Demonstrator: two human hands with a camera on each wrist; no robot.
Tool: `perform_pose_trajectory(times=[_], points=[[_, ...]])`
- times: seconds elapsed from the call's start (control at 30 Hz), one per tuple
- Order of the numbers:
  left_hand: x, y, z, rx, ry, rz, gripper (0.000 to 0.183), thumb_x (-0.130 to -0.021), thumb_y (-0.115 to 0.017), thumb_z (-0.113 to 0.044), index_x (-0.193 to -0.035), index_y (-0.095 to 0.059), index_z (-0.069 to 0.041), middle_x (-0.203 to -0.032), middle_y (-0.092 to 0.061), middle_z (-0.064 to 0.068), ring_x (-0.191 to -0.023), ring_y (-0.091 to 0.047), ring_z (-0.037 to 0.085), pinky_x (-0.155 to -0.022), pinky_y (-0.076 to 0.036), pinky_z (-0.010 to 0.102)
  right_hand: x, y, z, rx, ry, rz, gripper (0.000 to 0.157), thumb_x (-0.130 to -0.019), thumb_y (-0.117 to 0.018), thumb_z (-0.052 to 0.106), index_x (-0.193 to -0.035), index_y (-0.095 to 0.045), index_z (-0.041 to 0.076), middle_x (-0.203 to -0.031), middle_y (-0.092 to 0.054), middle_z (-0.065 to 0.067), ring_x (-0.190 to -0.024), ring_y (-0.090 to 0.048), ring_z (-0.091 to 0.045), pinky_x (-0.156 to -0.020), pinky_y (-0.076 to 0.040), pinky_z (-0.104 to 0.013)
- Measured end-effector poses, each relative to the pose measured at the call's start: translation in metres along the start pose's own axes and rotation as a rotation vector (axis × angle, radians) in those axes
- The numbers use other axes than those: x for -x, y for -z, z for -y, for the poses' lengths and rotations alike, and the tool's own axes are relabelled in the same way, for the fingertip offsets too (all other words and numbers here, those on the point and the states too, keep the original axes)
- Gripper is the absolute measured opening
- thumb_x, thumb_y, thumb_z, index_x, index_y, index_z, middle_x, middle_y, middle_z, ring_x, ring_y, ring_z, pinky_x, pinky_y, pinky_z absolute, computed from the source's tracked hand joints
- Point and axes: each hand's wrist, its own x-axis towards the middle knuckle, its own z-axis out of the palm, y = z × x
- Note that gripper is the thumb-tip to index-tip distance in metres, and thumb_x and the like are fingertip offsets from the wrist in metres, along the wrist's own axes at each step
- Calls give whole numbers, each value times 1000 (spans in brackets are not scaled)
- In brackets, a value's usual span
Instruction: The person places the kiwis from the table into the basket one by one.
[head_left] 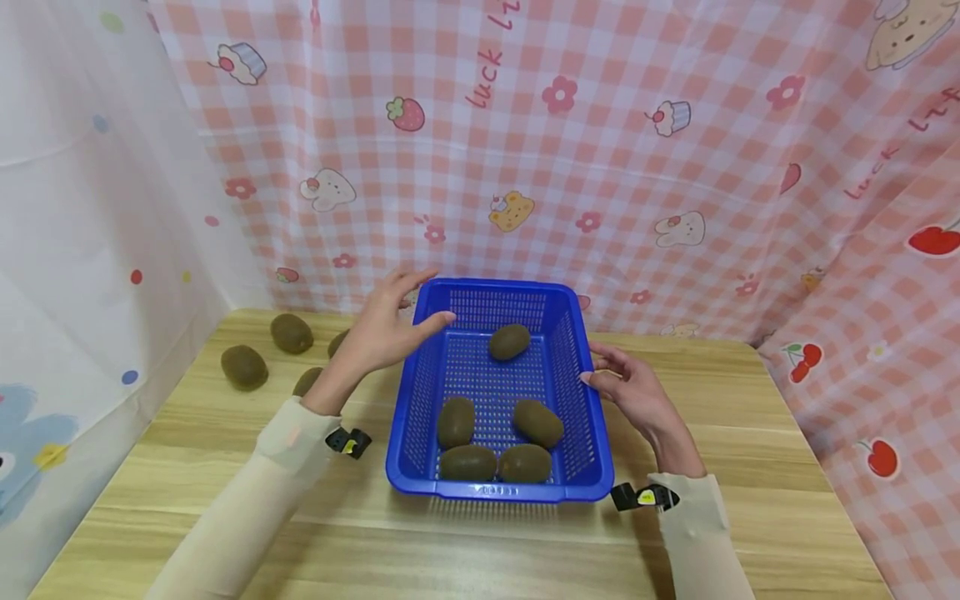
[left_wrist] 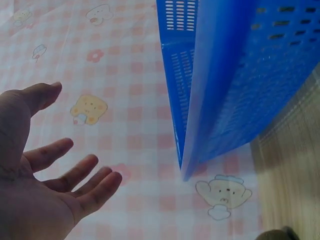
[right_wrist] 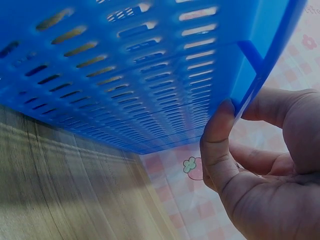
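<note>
A blue plastic basket [head_left: 497,492] with slotted walls stands in the middle of the wooden table, and several brown kiwis [head_left: 538,422] lie in it. Most of them are gathered at its near end; one kiwi [head_left: 509,342] sits alone toward the far end. My right hand [right_wrist: 260,160] pinches the basket's right rim between thumb and fingers. Beside the far left corner is my left hand [head_left: 393,321], its fingers spread. In the left wrist view this hand is apart from the basket wall [left_wrist: 225,100] and holds nothing.
Several more kiwis [head_left: 244,367] lie on the table's left side, some partly hidden behind my left forearm. A pink checked cloth [head_left: 480,167] hangs behind the table [head_left: 720,417] and along its right; a white cloth [head_left: 112,208] hangs at the left.
</note>
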Motion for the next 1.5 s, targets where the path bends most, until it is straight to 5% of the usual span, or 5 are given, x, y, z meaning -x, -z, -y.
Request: perform_pose_trajectory(times=[0.2, 0.57, 1.2, 1.5], points=[[5, 5, 3, -33, 54, -43, 82, -88, -77, -51, -157, -42, -21, -152, -44, 15, -135, -48, 37, -110, -45, 61, 1, 1, 1, -8, -6, -1, 62, -98, -67, 12, -155, -42, 5, -124, -60, -21, -91, -68, -8, -85, -59, -22], [17, 13, 16, -66, 118, -103, 97, -84, -79, -55, -162, -29, -27, -163, -29, 14, -148, -34, 38, -116, -36, 67, 1, 0, 3, -22, -6, 1, 63, -98, -68, 12, -155, -43, 5, -126, -58, -24, -91, -68, -8, -85, -59, -22], [47, 30, 58, -176, 132, -222, 106, -82, -82, -54, -165, -20, -31, -167, -24, 16, -154, -20, 39, -119, -26, 71, 1, 0, 1, -29, -7, -1, 63, -98, -66, 10, -155, -42, 4, -122, -59, -18, -90, -67, -6, -85, -59, -22], [65, 34, 72, -148, 254, -213, 111, -81, -80, -59, -166, -14, -29, -170, -16, 17, -155, -14, 42, -116, -25, 75, 0, -1, 1, -32, -12, -1, 62, -98, -66, 11, -155, -43, 4, -120, -58, -15, -91, -66, -7, -85, -58, -22]])
